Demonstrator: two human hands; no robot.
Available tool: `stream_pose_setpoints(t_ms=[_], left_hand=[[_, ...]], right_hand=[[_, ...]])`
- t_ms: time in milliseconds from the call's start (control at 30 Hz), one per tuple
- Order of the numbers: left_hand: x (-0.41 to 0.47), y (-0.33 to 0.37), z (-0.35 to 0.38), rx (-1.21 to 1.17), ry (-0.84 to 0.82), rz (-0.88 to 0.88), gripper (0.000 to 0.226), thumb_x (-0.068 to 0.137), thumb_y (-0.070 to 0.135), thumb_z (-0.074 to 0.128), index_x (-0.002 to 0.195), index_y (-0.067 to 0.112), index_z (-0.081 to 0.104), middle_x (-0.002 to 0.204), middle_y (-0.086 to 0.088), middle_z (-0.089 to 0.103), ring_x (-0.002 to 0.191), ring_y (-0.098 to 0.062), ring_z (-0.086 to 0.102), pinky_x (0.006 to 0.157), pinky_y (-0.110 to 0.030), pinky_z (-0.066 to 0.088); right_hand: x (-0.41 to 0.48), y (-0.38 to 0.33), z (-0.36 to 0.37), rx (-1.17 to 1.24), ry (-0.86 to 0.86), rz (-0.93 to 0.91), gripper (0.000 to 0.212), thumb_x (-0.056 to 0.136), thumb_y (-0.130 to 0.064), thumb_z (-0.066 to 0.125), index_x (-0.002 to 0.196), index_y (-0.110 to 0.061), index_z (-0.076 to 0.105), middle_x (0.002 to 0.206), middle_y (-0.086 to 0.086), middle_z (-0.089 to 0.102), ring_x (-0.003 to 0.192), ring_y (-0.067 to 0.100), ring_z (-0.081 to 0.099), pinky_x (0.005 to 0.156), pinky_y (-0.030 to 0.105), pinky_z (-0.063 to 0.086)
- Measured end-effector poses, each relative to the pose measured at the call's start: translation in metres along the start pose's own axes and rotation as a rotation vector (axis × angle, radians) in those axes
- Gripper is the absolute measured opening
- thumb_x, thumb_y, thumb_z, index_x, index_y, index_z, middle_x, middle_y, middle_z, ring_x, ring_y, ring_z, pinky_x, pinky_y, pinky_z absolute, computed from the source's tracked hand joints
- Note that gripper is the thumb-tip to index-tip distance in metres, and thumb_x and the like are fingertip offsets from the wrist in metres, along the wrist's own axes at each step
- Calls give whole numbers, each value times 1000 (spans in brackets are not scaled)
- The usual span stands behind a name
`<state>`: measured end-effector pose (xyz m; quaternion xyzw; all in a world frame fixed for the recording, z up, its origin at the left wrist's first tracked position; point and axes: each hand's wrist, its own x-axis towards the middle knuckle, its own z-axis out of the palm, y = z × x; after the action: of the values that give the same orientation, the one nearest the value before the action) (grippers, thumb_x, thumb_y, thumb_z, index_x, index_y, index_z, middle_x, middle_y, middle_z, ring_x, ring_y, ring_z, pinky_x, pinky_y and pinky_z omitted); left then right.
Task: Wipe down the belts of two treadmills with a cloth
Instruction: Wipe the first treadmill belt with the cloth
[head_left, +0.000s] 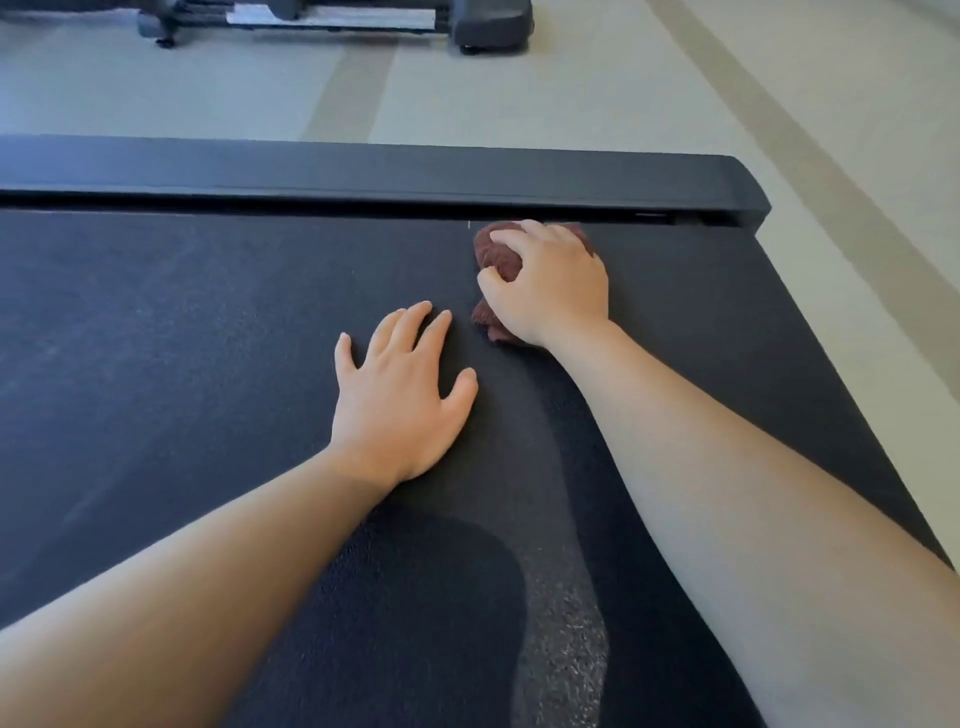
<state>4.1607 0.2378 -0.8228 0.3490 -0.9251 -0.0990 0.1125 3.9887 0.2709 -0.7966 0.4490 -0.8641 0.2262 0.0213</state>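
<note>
Your right hand (545, 283) curls over a bunched maroon cloth (501, 262) and presses it onto the black treadmill belt (182, 322), close to the far side rail (363, 176) (near the belt's right end). Your left hand (400, 395) lies flat on the belt, fingers spread, holding nothing, just beside the cloth. Another machine's base (332, 21) stands on the pale floor (623, 93) beyond.

bunched dark red cloth (501, 257) lies on the black textured belt (208, 338), just beside the side rail (363, 171); belt flat, faintly streaked
</note>
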Motion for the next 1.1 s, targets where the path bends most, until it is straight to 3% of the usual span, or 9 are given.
stream_pose_setpoints(t_ms=[167, 367, 533, 667, 900, 1100], left_hand=[[-1, 1, 0, 9, -35, -25, 65, 85, 55, 22, 145, 29, 22, 154, 9, 18, 142, -11, 8, 114, -55, 2], [-2, 1, -9, 18, -78, -23, 66, 86, 56, 22, 146, 29, 21, 155, 9, 16, 143, -11, 7, 114, -54, 1], [22, 24, -19, 25, -122, 26, 57, 93, 43, 33, 145, 21, 28, 154, 1, 22, 141, -19, 16, 113, -56, 15], [62, 67, -8, -29, -179, 70, 56, 95, 43, 33, 146, 21, 25, 156, 1, 18, 142, -19, 13, 114, -52, 12], [72, 77, 31, -9, 11, -2, 57, 92, 45, 33, 144, 22, 28, 153, 2, 24, 141, -18, 16, 114, -51, 7], [77, 74, 32, 11, 13, 9, 59, 91, 48, 32, 144, 23, 29, 153, 2, 26, 141, -18, 18, 114, -51, 9]], right_hand=[[35, -10, 16, 14, 0, -8, 46, 84, -49, 46, 124, -31, 58, 136, -3, 51, 127, 21, 40, 100, 43, 33], [28, -6, 7, 49, -40, 8, 48, 87, -48, 46, 131, -31, 52, 145, -2, 43, 134, 21, 33, 106, 45, 28], [-22, 44, -24, 21, 0, 119, 47, 87, -47, 44, 131, -34, 51, 150, -2, 38, 136, 20, 30, 108, 46, 26], [-33, 90, -48, -34, 23, 194, 48, 89, -50, 43, 134, -35, 49, 149, -4, 38, 137, 21, 31, 110, 47, 27], [7, 106, -41, -37, 102, 182, 46, 85, -47, 45, 126, -31, 57, 134, -3, 51, 128, 22, 39, 106, 46, 33], [32, 110, -41, -24, 64, 163, 45, 86, -47, 45, 127, -31, 55, 131, -4, 53, 124, 21, 40, 102, 42, 34]])
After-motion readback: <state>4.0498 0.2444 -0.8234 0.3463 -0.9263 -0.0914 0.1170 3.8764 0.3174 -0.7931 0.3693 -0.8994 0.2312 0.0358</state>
